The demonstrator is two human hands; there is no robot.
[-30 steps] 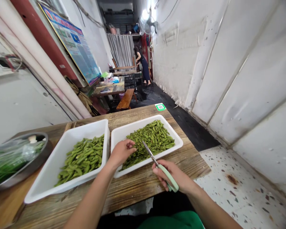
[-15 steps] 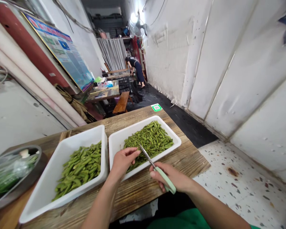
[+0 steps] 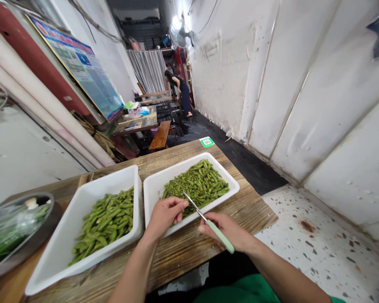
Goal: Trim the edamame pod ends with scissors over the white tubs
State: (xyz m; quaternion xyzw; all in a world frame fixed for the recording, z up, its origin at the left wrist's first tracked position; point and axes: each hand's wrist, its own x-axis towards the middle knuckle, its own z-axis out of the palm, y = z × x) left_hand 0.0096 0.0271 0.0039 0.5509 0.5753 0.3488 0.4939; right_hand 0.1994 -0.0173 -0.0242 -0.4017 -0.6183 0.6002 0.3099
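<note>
My right hand (image 3: 225,230) is closed around the pale green handles of a pair of scissors (image 3: 219,235). Their metal blades point up and left over the right-hand white tray (image 3: 232,192), close to my left fingertips. My left hand (image 3: 166,213) is pinched, thumb against fingers, above the near side of that tray; whatever it holds is hidden or too small to make out. Green edamame pods (image 3: 202,181) are heaped in this tray. More pods (image 3: 109,219) fill part of the left-hand white tray (image 3: 50,261).
Both trays stand on a wooden table (image 3: 255,206). A metal bowl (image 3: 49,221) with bagged greens is at the left edge. A green QR card (image 3: 206,142) lies at the far corner. Beyond are a bench (image 3: 160,135), another table and a bending person (image 3: 181,90).
My left hand has shifted slightly right, and the scissors' handles look closer together. The person in the background has changed stance.
</note>
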